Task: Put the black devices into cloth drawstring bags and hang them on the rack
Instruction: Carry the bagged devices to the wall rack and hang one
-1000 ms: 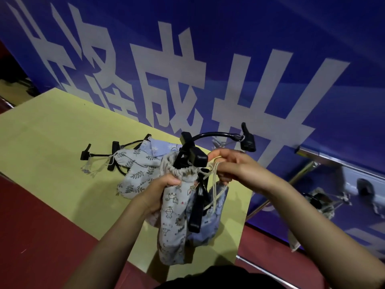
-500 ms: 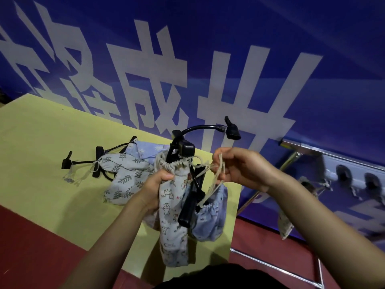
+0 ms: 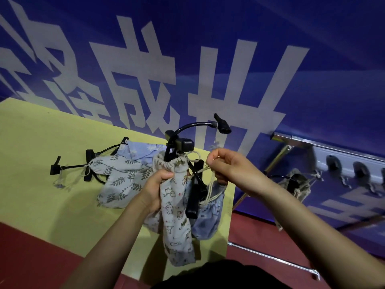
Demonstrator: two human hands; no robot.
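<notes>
Pulled further right since before: drawstring (image 3: 210,163), pinched in right hand (image 3: 231,166). Left hand (image 3: 158,184) clamped round printed bag (image 3: 177,207) neck, black device (image 3: 183,142) poking out, above yellow surface (image 3: 41,142). Cinching underway; next, probably carry to rack (image 3: 325,142).

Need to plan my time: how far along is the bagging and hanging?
Done: one filled bag hangs on the rack. In hand: left hand grips the animal-print bag while right hand pulls its drawstring. Left: leaf-print bag and device on the table.
</notes>
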